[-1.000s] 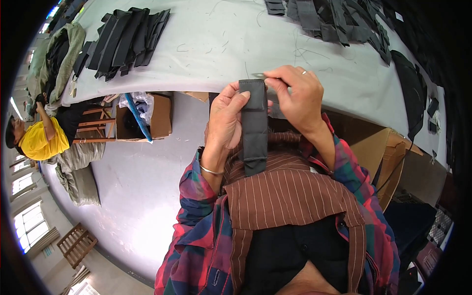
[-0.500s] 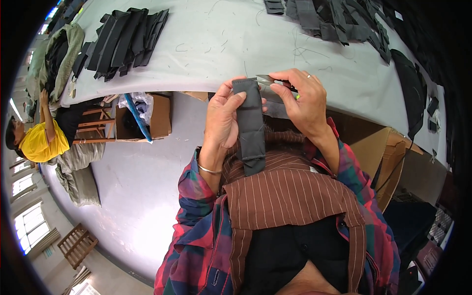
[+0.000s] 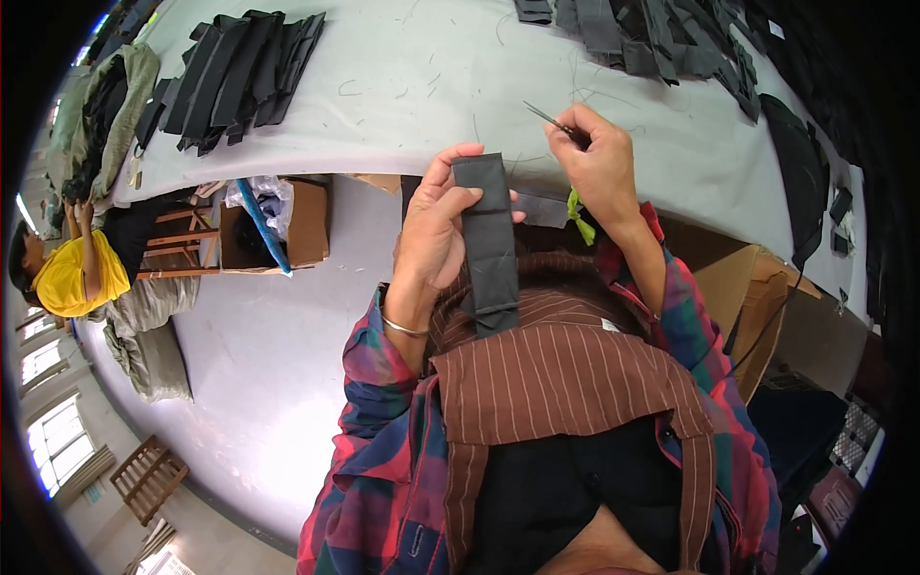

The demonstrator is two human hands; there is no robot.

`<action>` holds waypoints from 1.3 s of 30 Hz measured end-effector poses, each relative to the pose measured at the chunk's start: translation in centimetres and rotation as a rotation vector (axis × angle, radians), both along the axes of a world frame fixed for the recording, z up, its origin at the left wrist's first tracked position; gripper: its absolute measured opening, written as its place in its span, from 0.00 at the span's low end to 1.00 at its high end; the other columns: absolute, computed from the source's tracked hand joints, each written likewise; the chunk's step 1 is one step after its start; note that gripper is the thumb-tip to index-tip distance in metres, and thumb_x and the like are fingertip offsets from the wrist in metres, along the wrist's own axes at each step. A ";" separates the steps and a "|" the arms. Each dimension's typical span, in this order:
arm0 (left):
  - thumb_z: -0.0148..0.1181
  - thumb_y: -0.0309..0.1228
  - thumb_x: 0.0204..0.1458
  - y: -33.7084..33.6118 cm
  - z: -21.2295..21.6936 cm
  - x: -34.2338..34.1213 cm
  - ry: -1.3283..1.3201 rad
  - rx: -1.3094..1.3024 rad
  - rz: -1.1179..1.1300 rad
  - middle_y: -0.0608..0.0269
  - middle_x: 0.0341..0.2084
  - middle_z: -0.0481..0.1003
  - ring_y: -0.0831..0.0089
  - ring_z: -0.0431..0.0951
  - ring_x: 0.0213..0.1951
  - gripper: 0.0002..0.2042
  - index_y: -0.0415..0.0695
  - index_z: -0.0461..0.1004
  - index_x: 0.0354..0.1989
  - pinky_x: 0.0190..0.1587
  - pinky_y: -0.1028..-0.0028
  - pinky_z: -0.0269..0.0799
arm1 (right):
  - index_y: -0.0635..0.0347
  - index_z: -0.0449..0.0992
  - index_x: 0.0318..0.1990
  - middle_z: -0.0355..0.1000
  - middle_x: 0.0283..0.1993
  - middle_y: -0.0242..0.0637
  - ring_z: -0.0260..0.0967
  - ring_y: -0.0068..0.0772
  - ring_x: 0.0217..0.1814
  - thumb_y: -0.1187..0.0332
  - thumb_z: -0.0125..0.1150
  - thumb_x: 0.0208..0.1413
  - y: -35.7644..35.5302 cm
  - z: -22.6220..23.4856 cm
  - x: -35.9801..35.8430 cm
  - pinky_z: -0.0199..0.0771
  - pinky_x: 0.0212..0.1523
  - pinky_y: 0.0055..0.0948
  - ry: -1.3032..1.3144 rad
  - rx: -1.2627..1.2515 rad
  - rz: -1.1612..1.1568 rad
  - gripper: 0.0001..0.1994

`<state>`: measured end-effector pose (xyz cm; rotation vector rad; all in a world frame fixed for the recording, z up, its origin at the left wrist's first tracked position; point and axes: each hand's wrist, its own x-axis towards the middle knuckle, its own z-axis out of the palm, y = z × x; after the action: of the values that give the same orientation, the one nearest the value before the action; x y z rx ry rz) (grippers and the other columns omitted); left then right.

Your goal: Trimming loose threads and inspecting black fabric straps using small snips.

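Between the thumb and fingers of my left hand (image 3: 433, 227) is a dark grey fabric strip (image 3: 490, 235), hanging lengthwise toward my lap with its short stitched end uppermost. My right hand (image 3: 601, 165) is closed round a pair of thread snips (image 3: 556, 122), whose thin blades point up and left, over the table and apart from the strip. A bright yellow-green ribbon (image 3: 580, 218) dangles below that hand. The handles of the snips are mostly hidden in my palm.
The pale-covered table (image 3: 402, 86) is strewn with thread ends. A fanned stack of dark strips (image 3: 240, 77) lies far left, a looser heap (image 3: 652, 38) far right. Cardboard boxes (image 3: 309, 225) stand below. A person in yellow (image 3: 81, 273) handles cloth at the left.
My right hand has drawn the snips up and away from the strip's top end. The yellow-green ribbon now hangs in plain view. My left hand holds the strip nearly where it was.
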<state>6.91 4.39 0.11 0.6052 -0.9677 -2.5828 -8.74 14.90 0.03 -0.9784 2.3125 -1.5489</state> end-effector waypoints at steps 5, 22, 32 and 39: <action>0.43 0.19 0.55 -0.3 -0.7 0.2 0.062 0.105 -0.009 0.52 0.38 0.72 0.60 0.78 0.39 0.16 0.40 0.61 0.52 0.40 0.59 0.80 | 0.64 0.74 0.31 0.69 0.20 0.34 0.62 0.25 0.21 0.66 0.62 0.50 -0.1 -0.5 0.3 0.62 0.24 0.26 -0.045 -0.069 0.032 0.09; 0.46 0.22 0.57 -0.6 -1.2 0.5 0.051 0.052 0.023 0.49 0.36 0.74 0.61 0.79 0.35 0.11 0.41 0.62 0.49 0.38 0.62 0.81 | 0.48 0.78 0.34 0.70 0.25 0.24 0.62 0.29 0.26 0.64 0.65 0.46 0.9 0.6 2.2 0.54 0.33 0.30 0.502 0.001 0.225 0.07; 0.46 0.22 0.57 -0.5 -1.0 0.5 0.048 0.063 0.011 0.49 0.35 0.74 0.61 0.79 0.35 0.11 0.40 0.62 0.48 0.38 0.62 0.81 | 0.48 0.77 0.32 0.67 0.23 0.23 0.61 0.28 0.25 0.64 0.65 0.45 1.2 1.1 2.2 0.52 0.33 0.29 0.610 0.016 0.174 0.06; 0.45 0.21 0.57 -0.4 -0.9 0.4 0.049 0.062 0.008 0.49 0.35 0.74 0.61 0.79 0.34 0.11 0.40 0.62 0.48 0.38 0.63 0.81 | 0.48 0.77 0.32 0.67 0.22 0.23 0.60 0.29 0.25 0.64 0.65 0.44 1.1 1.2 2.2 0.52 0.33 0.29 0.652 0.042 0.171 0.06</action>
<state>7.35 4.00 -0.84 0.5583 -0.8708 -2.6164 -6.50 15.97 1.28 -1.8319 2.5344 -1.2290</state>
